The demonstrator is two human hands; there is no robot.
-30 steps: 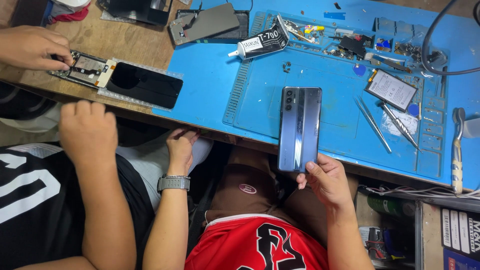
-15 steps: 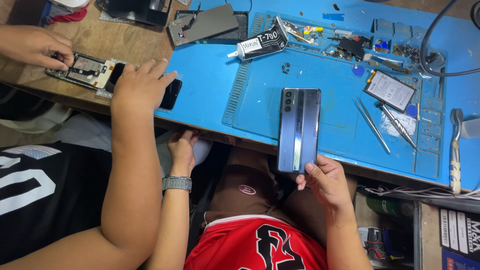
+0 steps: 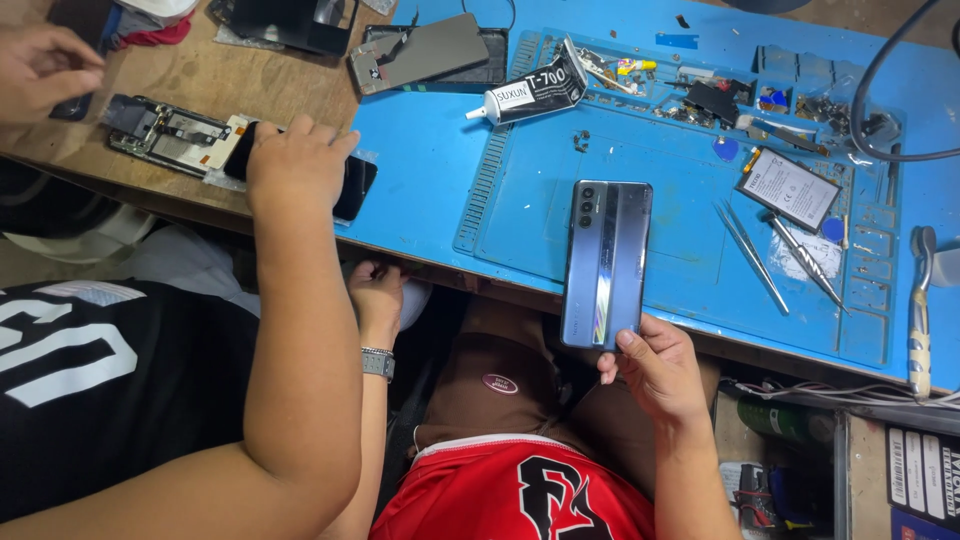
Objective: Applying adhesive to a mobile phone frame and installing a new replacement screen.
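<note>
My right hand [image 3: 655, 375] grips the lower end of a blue-grey phone [image 3: 607, 262]. The phone lies back side up, camera end pointing away from me, over the front of the blue work mat [image 3: 520, 210]. My left hand [image 3: 376, 292], a watch on its wrist, rests below the table's front edge. Its fingertips are hidden under that edge. A co-worker in a black shirt reaches in from the left, and that person's hand [image 3: 297, 165] covers a black phone screen [image 3: 355, 188].
A glue tube [image 3: 530, 93], a loose battery [image 3: 788, 188], tweezers [image 3: 752, 255], a screwdriver [image 3: 918, 315] and small parts lie on the mat. An opened phone frame [image 3: 165, 133] sits at the left, with another person's hand [image 3: 40, 65] beside it. Cables hang at the right.
The co-worker's hand rose from their lap and came down on the black phone screen. My right hand and the blue-grey phone stayed nearly still.
</note>
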